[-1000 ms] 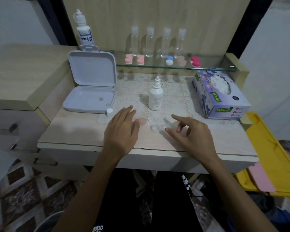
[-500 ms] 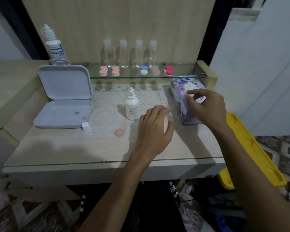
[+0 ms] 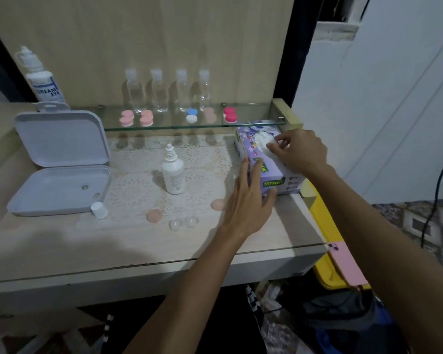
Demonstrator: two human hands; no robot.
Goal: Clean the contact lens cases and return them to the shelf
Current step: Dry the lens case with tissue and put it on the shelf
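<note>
An open clear contact lens case (image 3: pixel 183 223) lies on the table near the front, with its two pink caps (image 3: pixel 154 215) (image 3: pixel 217 204) loose on either side. Several closed lens cases (image 3: pixel 146 118) sit in a row on the glass shelf (image 3: pixel 164 126). My left hand (image 3: pixel 248 200) presses flat against the near side of the purple tissue box (image 3: pixel 271 172), fingers spread. My right hand (image 3: pixel 296 152) rests on top of the box and pinches the white tissue (image 3: pixel 262 140) that sticks out of its slot.
A small white dropper bottle (image 3: pixel 174 172) stands uncapped mid-table, its white cap (image 3: pixel 99 210) lying near the open grey plastic box (image 3: pixel 59 164) at the left. Clear bottles (image 3: pixel 159 90) stand behind the shelf cases. A yellow bin (image 3: pixel 327 251) with a pink phone (image 3: pixel 345 261) sits at the right.
Both hands left the lens case and moved right to the tissue box. My left hand now holds the box's side and my right pinches the tissue.
</note>
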